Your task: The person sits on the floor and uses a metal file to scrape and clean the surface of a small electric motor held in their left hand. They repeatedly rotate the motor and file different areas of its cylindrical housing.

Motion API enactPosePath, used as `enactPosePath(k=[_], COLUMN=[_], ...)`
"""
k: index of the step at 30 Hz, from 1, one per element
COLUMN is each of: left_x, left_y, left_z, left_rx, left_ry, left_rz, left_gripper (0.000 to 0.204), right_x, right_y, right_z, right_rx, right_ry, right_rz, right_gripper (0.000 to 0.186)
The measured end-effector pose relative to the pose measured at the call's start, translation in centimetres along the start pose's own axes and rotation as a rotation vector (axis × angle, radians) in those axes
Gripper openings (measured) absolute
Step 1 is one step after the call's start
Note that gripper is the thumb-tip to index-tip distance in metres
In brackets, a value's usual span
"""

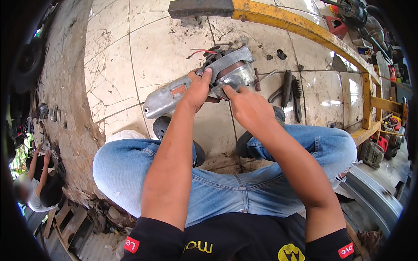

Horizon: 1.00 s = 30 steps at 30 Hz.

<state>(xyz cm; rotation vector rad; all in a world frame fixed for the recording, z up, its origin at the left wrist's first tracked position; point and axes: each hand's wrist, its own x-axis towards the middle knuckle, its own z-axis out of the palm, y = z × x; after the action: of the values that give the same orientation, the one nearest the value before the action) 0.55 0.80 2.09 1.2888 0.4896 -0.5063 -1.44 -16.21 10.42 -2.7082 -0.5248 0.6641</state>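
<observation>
A grey cast-metal motor unit (167, 96) with an orange label lies at a slant over the tiled floor before me. Its far right end carries a shiny metal cylinder (238, 77), and a red wire sticks out at the top. My left hand (200, 89) is closed around the middle of the unit, thumb on top; its other fingers are partly hidden underneath. My right hand (252, 106) is closed at the near side of the cylinder, index finger pressed against its edge. Fingers below it are hidden.
To the right lie a black-bristled brush (297, 99), a dark-handled tool (286, 89) and a thin metal rod (267, 75). A yellow metal frame (300, 31) runs across the far side and down the right. At far left, another person (41, 185) sits among dark parts.
</observation>
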Motion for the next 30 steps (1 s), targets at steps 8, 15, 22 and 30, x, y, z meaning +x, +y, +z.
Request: enactPosePath(k=[8, 15, 22, 30], left_x=[-0.1, 0.2, 0.1, -0.2], left_y=[0.0, 0.1, -0.1, 0.0], left_z=[0.2, 0.0, 0.0, 0.3], left_rx=[-0.008, -0.001, -0.028, -0.056], left_ry=[0.007, 0.009, 0.001, 0.021], left_rz=[-0.015, -0.035, -0.04, -0.004], left_gripper=[0.085, 0.083, 0.081, 0.079], right_x=[-0.1, -0.3, 0.0, 0.9], right_y=[0.3, 0.2, 0.6, 2.6], right_z=[0.2, -0.1, 1.5, 2.7], right_rx=[0.0, -0.018, 0.0, 0.464], right_ry=[0.017, -0.004, 0.065, 0.268], right_rz=[-0.005, 0.001, 0.0, 0.181], right_gripper=[0.043, 0.044, 0.043, 0.025])
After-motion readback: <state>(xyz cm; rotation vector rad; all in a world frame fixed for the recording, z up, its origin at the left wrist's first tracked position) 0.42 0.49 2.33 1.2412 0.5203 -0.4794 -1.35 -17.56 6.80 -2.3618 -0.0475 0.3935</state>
